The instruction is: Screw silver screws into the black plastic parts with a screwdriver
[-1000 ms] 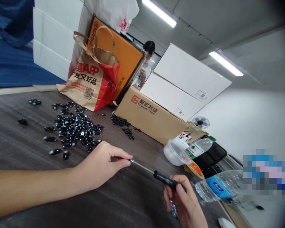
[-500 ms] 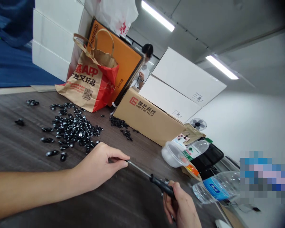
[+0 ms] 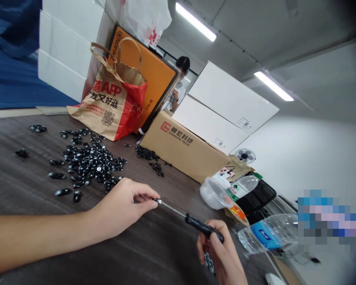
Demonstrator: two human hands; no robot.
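My right hand (image 3: 222,251) holds a screwdriver (image 3: 200,226) by its black handle, with several small dark parts (image 3: 208,262) tucked under its curled fingers. The metal shaft points up and left to my left hand (image 3: 133,202). Between thumb and forefinger my left hand pinches a tiny dark and silver piece (image 3: 157,201), which meets the screwdriver's tip. A large pile of small black and silver parts (image 3: 91,160) lies on the dark table (image 3: 115,259), beyond my left wrist. Smaller dark pieces (image 3: 147,153) lie in clusters near the cardboard box.
Behind the pile stand a paper bag (image 3: 103,103), an orange box (image 3: 154,75) and a cardboard box (image 3: 184,146) with white boxes (image 3: 219,107) above it. Plastic tub (image 3: 215,194) and water bottle (image 3: 267,233) are at right. A person (image 3: 178,89) is in the background.
The fingers of my right hand have shifted on the handle, and the parts in that palm show more clearly. The tip remains at the piece in my left hand.
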